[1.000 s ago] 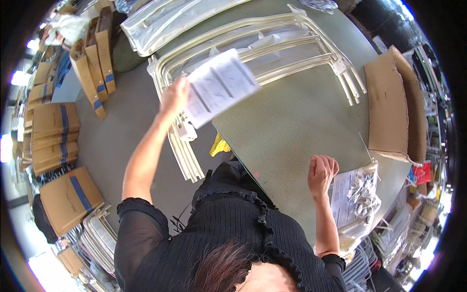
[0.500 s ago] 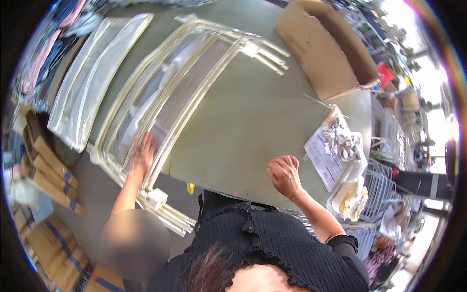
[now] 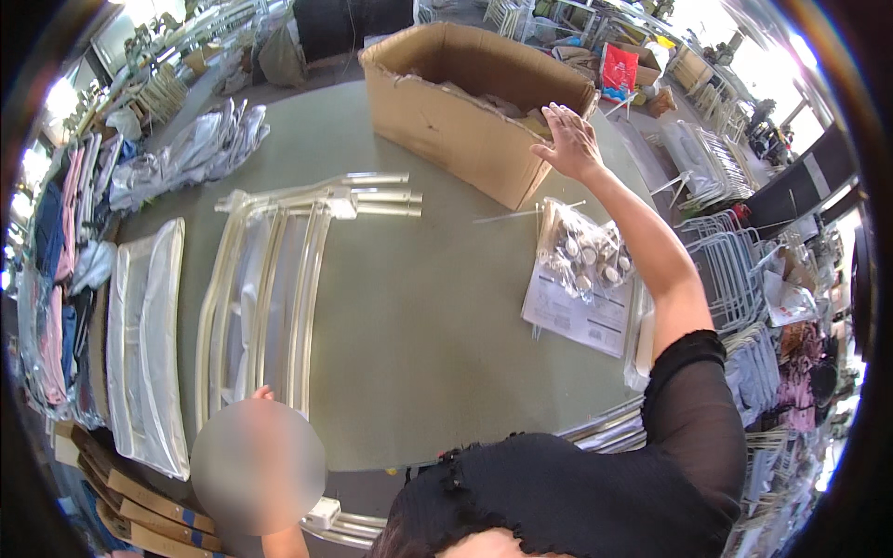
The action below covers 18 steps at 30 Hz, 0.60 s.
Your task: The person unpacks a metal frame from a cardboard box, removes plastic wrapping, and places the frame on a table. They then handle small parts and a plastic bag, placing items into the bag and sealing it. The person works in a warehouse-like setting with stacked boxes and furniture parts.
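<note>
My right hand point(image 3: 571, 144) is stretched out to the large cardboard box point(image 3: 446, 130), at its right end. Its fingers are extended and look empty; whether they touch the box rim cannot be told. My left hand point(image 3: 264, 393) is at the near end of a stack of cream metal tube frames point(image 3: 305, 307). A grey blur hides most of that hand, and only fingertips show beside the tubes. The frames lie on the green-grey table, with pale clear-wrapped material between their bars. Their near ends stick out over the table edge.
A plastic-wrapped white panel point(image 3: 149, 344) lies left of the frames. On the right are printed sheets point(image 3: 577, 312) and a clear bag of small metal and white parts point(image 3: 581, 251). Grey wrapped bundles point(image 3: 200, 153) sit at the far left. Flat cartons point(image 3: 153, 511) stand at lower left.
My right hand has moved from the near table edge forward to the cardboard box, and its curled fingers have straightened. My view has shifted, and the frames now lie straighter in it.
</note>
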Available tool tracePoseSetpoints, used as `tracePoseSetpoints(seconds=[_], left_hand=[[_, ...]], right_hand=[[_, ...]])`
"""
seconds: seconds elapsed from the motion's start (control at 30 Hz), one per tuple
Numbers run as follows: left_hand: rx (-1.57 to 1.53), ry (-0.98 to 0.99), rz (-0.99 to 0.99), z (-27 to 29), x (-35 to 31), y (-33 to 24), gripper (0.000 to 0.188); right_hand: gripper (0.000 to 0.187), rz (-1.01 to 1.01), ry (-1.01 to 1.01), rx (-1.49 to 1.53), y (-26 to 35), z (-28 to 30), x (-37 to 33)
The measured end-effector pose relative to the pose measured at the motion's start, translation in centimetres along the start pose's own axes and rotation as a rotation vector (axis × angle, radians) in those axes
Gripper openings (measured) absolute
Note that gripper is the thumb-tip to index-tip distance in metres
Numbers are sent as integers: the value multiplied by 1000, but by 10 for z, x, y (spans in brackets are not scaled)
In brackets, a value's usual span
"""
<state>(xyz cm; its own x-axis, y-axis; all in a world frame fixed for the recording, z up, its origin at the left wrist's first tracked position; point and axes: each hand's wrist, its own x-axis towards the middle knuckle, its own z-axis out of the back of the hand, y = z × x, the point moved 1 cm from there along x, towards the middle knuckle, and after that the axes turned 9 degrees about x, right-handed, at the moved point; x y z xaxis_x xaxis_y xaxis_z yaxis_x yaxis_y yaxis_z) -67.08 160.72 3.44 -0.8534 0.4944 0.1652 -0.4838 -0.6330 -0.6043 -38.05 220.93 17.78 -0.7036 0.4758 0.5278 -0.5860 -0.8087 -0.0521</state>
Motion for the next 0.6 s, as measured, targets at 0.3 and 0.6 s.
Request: tracePoseSetpoints(seconds=[0.3, 0.6], left_hand=[[-644, 607, -177, -184, 88, -271, 78], [-906, 523, 47, -288, 136, -409, 66]], right_hand=[[6, 325, 222, 45, 68, -42, -48], [43, 136, 764, 368, -14, -51, 64]])
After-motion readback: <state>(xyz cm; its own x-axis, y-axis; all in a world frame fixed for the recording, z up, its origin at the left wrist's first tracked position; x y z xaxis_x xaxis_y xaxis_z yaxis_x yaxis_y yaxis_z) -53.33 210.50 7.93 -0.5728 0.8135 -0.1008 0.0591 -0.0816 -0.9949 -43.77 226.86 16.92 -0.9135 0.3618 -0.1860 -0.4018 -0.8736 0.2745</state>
